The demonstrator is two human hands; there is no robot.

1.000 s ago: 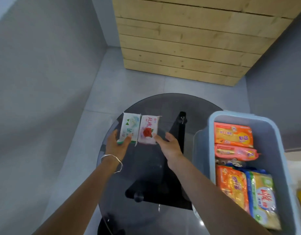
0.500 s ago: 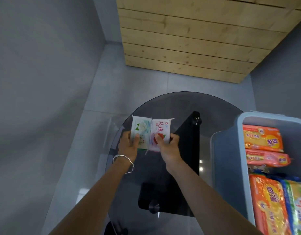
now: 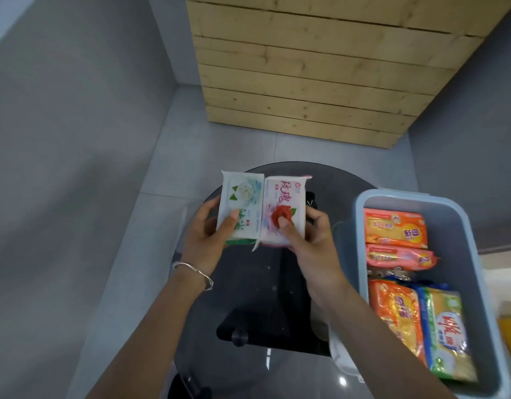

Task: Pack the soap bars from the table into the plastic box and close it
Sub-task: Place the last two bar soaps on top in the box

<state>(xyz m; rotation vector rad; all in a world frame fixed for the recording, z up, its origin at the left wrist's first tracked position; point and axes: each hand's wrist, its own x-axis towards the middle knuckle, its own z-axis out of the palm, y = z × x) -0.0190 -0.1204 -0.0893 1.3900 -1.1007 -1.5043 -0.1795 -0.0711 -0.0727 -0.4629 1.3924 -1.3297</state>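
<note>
Left of the plastic box (image 3: 415,194), your left hand (image 3: 204,240) grips the green-flower soap bar (image 3: 241,207), your right hand (image 3: 309,243) the rose one (image 3: 283,208); next, carry both rightward into the box.

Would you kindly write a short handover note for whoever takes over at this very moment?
Left hand grips the green-and-white soap bar. Right hand grips the rose-print soap bar. The two bars are side by side over the glass table.
The plastic box stands open on the right with four wrapped bars inside.
Done: four bars packed, two in hand.
Left: put both bars in the box, then close it. I cannot make out a lid.
</note>
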